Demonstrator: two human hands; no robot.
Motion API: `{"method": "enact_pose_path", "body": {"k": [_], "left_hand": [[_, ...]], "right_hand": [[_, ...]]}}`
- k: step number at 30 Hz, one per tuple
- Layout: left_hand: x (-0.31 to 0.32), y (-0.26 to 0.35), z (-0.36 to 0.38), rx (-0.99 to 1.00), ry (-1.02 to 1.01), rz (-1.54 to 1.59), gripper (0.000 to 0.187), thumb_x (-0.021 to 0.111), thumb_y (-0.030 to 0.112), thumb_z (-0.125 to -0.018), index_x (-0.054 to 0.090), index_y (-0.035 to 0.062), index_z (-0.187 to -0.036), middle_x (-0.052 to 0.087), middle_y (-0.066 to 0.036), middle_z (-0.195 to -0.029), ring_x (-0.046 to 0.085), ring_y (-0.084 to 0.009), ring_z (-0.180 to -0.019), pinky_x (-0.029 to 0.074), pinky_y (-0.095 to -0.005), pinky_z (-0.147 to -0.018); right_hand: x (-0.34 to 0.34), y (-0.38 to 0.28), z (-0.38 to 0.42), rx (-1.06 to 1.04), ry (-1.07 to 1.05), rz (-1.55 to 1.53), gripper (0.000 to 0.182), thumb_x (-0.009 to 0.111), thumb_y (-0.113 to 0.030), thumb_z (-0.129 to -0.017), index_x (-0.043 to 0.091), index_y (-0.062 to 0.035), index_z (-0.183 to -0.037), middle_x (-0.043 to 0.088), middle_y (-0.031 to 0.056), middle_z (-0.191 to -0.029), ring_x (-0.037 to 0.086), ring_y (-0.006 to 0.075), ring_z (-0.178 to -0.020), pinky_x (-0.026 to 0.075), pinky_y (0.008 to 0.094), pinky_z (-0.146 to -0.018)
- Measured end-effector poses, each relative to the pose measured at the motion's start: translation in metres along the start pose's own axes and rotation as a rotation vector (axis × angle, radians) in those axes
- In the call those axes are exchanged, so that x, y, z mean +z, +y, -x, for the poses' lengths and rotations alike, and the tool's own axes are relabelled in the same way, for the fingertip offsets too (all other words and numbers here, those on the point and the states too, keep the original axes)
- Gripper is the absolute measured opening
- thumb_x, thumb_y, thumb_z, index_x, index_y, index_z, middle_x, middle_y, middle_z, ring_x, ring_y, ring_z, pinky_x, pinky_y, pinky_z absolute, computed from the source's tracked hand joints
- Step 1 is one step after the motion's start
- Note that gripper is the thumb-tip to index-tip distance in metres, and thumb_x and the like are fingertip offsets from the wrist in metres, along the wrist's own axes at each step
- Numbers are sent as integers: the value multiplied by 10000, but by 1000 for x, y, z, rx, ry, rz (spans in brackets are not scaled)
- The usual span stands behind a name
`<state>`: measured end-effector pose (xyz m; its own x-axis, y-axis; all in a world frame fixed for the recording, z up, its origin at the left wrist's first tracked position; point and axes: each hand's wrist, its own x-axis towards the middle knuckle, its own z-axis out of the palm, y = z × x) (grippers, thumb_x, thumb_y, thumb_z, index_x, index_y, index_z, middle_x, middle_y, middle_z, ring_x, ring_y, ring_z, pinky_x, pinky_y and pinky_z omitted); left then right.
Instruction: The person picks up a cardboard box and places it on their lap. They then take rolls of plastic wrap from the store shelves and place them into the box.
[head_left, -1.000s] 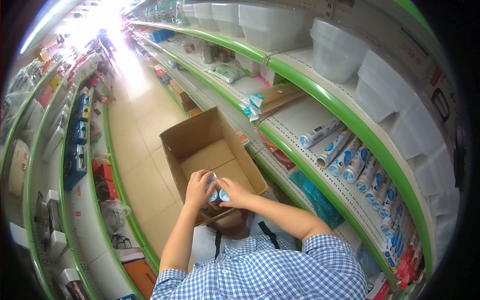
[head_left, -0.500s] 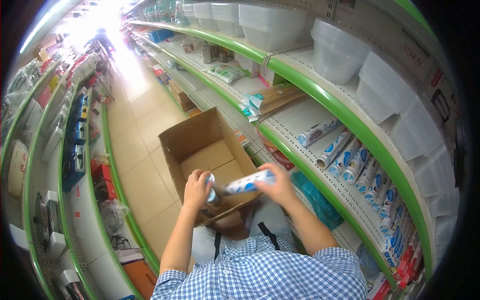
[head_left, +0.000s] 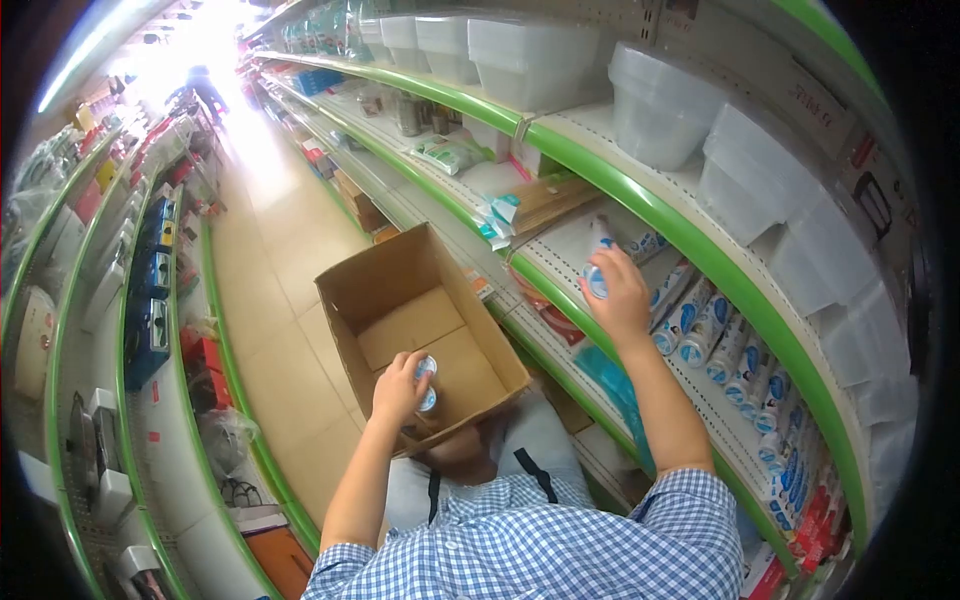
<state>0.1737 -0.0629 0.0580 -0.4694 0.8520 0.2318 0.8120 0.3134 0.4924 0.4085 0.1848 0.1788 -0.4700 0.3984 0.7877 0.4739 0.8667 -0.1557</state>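
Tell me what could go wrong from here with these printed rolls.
The roll in the right hand might bump the neighbouring shelf rolls and set some rolling off the green edge. The rolls in the carton, at the left hand, could topple if that hand lets go.

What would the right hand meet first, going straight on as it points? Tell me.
Probably the brown bundle on the shelf, with the held white-and-blue roll leading the right hand; depth is unclear, so it might pass beside it.
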Motion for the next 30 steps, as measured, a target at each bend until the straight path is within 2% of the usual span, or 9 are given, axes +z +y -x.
{"method": "enact_pose_path", "body": {"k": [3,6,9,12,18,21,24,28,30], "left_hand": [[0,1,4,-7,-6,-3,324,591,247,-818,553,121,-1114,558,-114,-1085,578,-308,-951,489,-398,-781],[2,-2,5,8,8,-4,325,587,253,-820,551,125,-1117,558,-113,-1089,579,-309,-949,489,-399,-781],[0,0,5,-21,-10,3,329,581,261,-823,549,122,-1121,557,-112,-1097,581,-311,-948,491,-399,-782],[0,0,5,-25,-15,-13,336,576,266,-825,546,122,-1127,556,-110,-1106,582,-312,-950,492,-400,-784],[0,0,7,-22,-20,-13,343,577,263,-825,540,125,-1136,553,-111,-1118,580,-312,-960,492,-400,-789],[-1,1,7,-22,-21,-22,339,578,259,-825,541,127,-1134,554,-113,-1110,576,-309,-967,490,-398,-793],[1,-1,6,-3,-11,-11,332,581,252,-823,544,128,-1128,556,-112,-1097,572,-304,-972,487,-397,-796],[2,2,4,7,-11,0,321,581,246,-823,549,124,-1118,557,-112,-1088,570,-303,-972,485,-395,-796],[1,5,4,0,-16,3,316,579,246,-823,551,122,-1113,557,-112,-1089,569,-304,-973,485,-395,-794]], "right_hand": [[31,16,-7,-134,-130,2,406,732,-98,-643,569,-91,-1015,562,96,-1054,523,326,-1063,457,385,-858],[57,21,-14,-46,-208,5,471,733,-83,-622,546,-97,-1053,538,62,-1064,504,307,-1059,453,387,-841],[85,31,-18,39,-222,-32,502,719,-76,-628,518,-95,-1087,521,62,-1076,504,296,-1038,448,398,-831],[105,42,-19,-84,-239,136,434,657,-74,-694,510,-82,-1102,511,102,-1147,504,302,-1032,431,429,-853],[139,65,-9,291,-479,15,352,547,-102,-783,512,-79,-1133,435,161,-1303,424,340,-1172,348,461,-974],[130,73,-5,178,-527,114,399,584,-133,-771,513,-107,-1163,409,167,-1319,366,365,-1237,317,469,-1015],[81,52,-17,290,-691,335,528,705,-192,-682,518,-122,-1171,407,154,-1300,394,376,-1193,371,436,-979],[61,90,-12,212,-971,295,621,776,-345,-607,545,-134,-1143,481,129,-1219,403,363,-1195,368,530,-951],[50,92,-15,171,-1006,451,625,772,-425,-590,572,-120,-1098,558,123,-1108,502,333,-1089,412,517,-891]]}}
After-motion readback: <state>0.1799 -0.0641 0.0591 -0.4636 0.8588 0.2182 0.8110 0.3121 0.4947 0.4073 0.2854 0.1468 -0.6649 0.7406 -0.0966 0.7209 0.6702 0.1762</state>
